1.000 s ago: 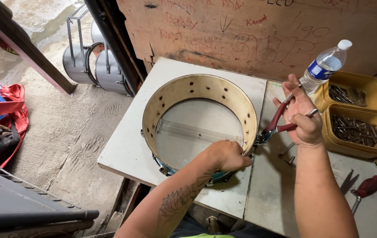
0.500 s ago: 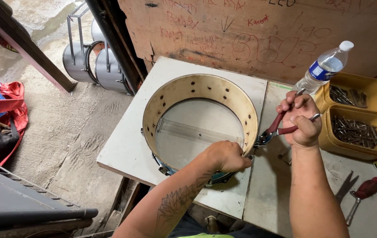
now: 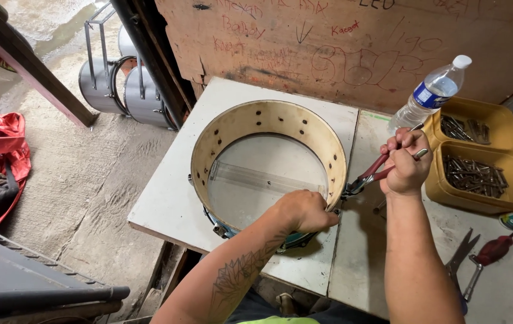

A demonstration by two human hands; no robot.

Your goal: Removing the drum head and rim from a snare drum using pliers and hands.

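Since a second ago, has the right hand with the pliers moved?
Yes, slightly. The right hand with the pliers has shifted toward the person, away from the plastic bottle; the jaws remain at the drum shell rim.

I see a pale cream drum shell (image 3: 268, 123) with a blue outside, red-handled pliers (image 3: 372, 171), yellow trays (image 3: 478, 198) at three o'clock, red cloth (image 3: 6, 141) at nine.
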